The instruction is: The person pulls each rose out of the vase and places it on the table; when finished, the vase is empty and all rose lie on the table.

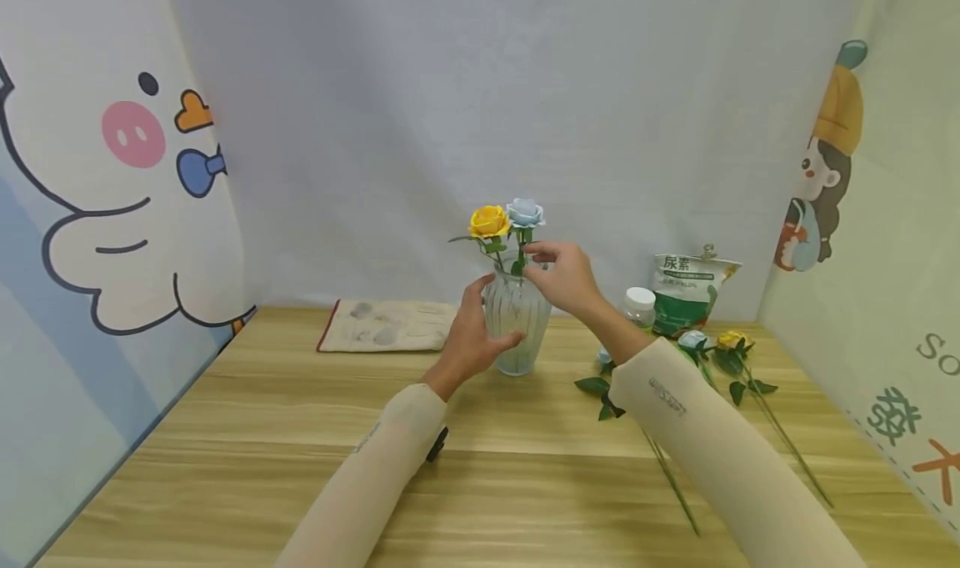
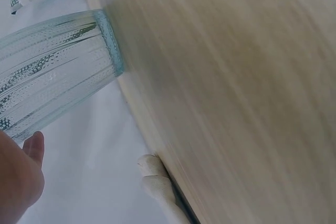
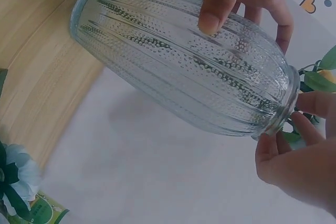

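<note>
Left hand [image 1: 471, 340] wraps the vase [image 1: 516, 322] at its 9 o'clock side, standing mid-tabletop [image 1: 247, 434]. Right hand [image 1: 564, 278] pinches a stem [image 1: 521, 255] at the rim. Ribbed glass likely slippery, fragile, fairly heavy: best held round the belly. Beyond, two roses [image 1: 507, 217].

Clear ribbed, dotted vase [image 1: 516, 318]; yellow rose [image 1: 489, 221]; pale blue rose [image 1: 525, 212]; wood-grain table [image 1: 300, 434].

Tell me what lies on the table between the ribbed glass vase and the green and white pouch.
In the head view, a white-capped clear jar stands between the ribbed glass vase and the green and white pouch.
</note>
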Demonstrator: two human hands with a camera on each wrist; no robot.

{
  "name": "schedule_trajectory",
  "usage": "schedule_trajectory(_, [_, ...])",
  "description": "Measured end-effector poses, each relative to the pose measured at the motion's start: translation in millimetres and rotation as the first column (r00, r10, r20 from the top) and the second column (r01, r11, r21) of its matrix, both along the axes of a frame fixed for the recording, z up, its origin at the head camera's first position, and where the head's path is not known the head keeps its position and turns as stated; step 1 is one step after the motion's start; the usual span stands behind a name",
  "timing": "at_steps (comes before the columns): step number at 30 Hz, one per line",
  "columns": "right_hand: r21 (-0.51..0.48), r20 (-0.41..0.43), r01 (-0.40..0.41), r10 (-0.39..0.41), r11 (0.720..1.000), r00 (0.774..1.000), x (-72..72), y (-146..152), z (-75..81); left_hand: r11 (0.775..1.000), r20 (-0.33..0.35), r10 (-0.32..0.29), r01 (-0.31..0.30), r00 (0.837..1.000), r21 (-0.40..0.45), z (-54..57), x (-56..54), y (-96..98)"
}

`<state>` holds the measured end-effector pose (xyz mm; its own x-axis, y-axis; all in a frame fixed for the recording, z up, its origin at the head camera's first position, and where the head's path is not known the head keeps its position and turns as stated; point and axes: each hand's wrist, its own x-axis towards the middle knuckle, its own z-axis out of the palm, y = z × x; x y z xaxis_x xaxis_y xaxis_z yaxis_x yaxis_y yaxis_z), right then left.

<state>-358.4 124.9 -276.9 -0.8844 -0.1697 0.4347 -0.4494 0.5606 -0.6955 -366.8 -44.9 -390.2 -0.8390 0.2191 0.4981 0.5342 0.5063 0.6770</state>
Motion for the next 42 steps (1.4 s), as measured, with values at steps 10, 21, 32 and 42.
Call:
schedule_trajectory(10, [0.028, 0.055, -0.079, 0.077, 0.996, 0.995, -5.7, -9, 0.5, 1.0, -0.002, 0.003, -0.003, 1.0, -0.015, -1.4, -0.9, -0.8])
schedule_trajectory(21, [-0.005, 0.016, 0.002, -0.002, 1.0, 1.0, -4.8, -10, -3.8, 1.0, 0.007, 0.001, -0.001, 1.0, -0.017, 1.1, -0.5, -0.4])
schedule_trajectory(32, [-0.111, -0.131, 0.052, -0.066, 0.993, 0.989, -6.8, -7, -7.7, 1.0, 0.028, 0.012, -0.012, 1.0, -0.01, 0.8, -2.0, 1.4])
schedule_trajectory(42, [-0.167, -0.263, 0.064, -0.107, 0.984, 0.959, -11.8, -5, -10.7, 1.0, 0.046, 0.008, -0.008, 0.999, 0.011, 2.1, -1.9, 2.5])
